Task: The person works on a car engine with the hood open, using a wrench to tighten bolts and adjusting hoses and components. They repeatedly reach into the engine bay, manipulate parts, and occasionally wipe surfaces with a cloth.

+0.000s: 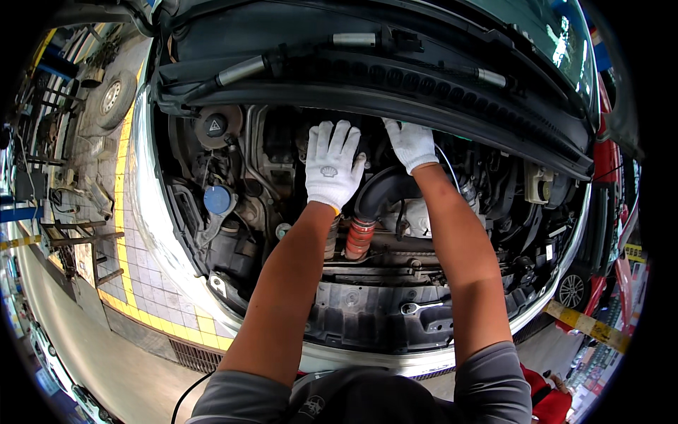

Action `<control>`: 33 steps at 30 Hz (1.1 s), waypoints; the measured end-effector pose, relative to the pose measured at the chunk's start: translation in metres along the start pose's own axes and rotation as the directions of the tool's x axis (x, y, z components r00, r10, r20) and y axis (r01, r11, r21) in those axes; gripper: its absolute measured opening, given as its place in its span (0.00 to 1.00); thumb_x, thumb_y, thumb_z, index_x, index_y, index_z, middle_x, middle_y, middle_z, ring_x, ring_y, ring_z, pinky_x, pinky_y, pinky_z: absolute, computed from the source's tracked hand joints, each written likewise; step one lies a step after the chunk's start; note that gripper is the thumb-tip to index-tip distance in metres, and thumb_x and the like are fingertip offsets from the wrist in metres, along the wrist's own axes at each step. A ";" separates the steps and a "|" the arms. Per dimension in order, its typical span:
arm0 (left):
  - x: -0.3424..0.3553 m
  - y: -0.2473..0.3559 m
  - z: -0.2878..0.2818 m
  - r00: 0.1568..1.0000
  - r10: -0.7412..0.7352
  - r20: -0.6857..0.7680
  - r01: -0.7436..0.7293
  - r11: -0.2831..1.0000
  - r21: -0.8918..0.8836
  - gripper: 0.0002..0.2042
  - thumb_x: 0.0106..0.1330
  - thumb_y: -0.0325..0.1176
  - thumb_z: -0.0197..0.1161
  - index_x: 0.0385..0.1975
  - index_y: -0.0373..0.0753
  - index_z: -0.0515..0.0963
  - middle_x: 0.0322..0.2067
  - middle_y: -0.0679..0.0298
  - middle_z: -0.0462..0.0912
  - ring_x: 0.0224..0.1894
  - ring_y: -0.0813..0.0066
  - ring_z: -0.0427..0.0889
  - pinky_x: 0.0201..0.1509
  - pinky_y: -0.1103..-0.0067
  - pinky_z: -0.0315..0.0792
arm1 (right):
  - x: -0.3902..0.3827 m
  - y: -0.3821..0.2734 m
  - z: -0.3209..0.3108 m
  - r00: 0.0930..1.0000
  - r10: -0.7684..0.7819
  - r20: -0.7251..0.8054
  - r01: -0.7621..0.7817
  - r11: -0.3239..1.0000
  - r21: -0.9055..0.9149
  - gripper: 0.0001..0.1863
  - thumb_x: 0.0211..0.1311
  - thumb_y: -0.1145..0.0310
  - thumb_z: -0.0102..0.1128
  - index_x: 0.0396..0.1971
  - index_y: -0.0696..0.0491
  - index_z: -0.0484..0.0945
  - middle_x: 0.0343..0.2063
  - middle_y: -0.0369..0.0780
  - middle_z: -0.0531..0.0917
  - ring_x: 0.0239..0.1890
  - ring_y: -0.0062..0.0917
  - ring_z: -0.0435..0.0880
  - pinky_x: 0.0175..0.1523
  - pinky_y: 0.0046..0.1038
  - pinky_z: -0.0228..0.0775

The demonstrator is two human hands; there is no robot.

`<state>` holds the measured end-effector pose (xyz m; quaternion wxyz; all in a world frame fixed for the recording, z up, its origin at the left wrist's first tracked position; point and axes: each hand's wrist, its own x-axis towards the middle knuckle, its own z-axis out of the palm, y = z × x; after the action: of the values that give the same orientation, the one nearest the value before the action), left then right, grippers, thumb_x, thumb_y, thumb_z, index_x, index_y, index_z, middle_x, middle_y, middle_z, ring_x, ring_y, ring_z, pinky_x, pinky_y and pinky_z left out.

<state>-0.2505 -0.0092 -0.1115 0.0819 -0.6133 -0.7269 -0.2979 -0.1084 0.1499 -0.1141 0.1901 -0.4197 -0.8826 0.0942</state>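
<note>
Fingers of the left hand (333, 168) are stretched out and slightly spread, in a white glove, pointing to twelve o'clock over dark engine parts; they are not clenched. Fingers of the right hand (411, 147), gloved alike, point toward eleven o'clock, their tips partly lost in shadow by the edge of a black panel (395, 106), so I cannot tell whether they grasp anything. Both hands are inside the engine bay (279, 166), which lies at the middle of the view.

Just beside the right hand, at four o'clock, runs a thin white cable (449, 169). A bent black hose (381, 192) lies at four o'clock from the left hand and seven from the right; joined to its lower end is a ribbed red hose (359, 239). From the left hand, a blue cap (217, 200) sits between eight and nine o'clock, and a round black cap (214, 126) between nine and ten. Farther off, toward five o'clock, a ratchet wrench (422, 307) lies on the black front panel (353, 321).

Outward from the middle of the view, a windscreen (558, 42) is at two o'clock, a striped beam (586, 326) at four, and a loose wheel (111, 99) on the tiled floor (152, 283) at ten.
</note>
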 end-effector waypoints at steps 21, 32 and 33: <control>-0.005 -0.005 0.008 0.998 -0.001 -0.056 -0.001 0.999 -0.048 0.23 0.58 0.39 0.72 0.54 0.39 0.81 0.58 0.57 0.78 0.62 0.48 0.71 0.70 0.53 0.66 | -0.006 0.013 -0.001 0.998 -0.049 0.038 0.041 0.981 0.190 0.23 0.78 0.48 0.55 0.56 0.51 0.85 0.55 0.51 0.85 0.58 0.51 0.81 0.68 0.47 0.68; -0.005 -0.008 0.008 0.998 0.006 -0.070 -0.010 0.999 -0.053 0.23 0.57 0.38 0.72 0.53 0.38 0.81 0.58 0.57 0.78 0.61 0.48 0.72 0.68 0.54 0.68 | 0.009 0.020 0.013 0.996 -0.049 0.070 0.047 0.998 0.041 0.32 0.77 0.38 0.51 0.59 0.50 0.84 0.57 0.52 0.85 0.61 0.51 0.81 0.68 0.46 0.69; -0.004 -0.007 0.009 0.997 0.007 -0.071 -0.011 0.998 -0.056 0.23 0.57 0.38 0.72 0.53 0.38 0.81 0.58 0.57 0.78 0.61 0.48 0.72 0.68 0.54 0.68 | 0.006 0.025 0.018 0.998 -0.032 0.055 0.028 0.997 0.076 0.32 0.76 0.39 0.53 0.59 0.52 0.83 0.58 0.52 0.85 0.62 0.51 0.80 0.69 0.46 0.69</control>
<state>-0.2538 -0.0086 -0.1229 0.0917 -0.6078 -0.7121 -0.3393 -0.1017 0.1701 -0.1370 0.1822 -0.3962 -0.8896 0.1360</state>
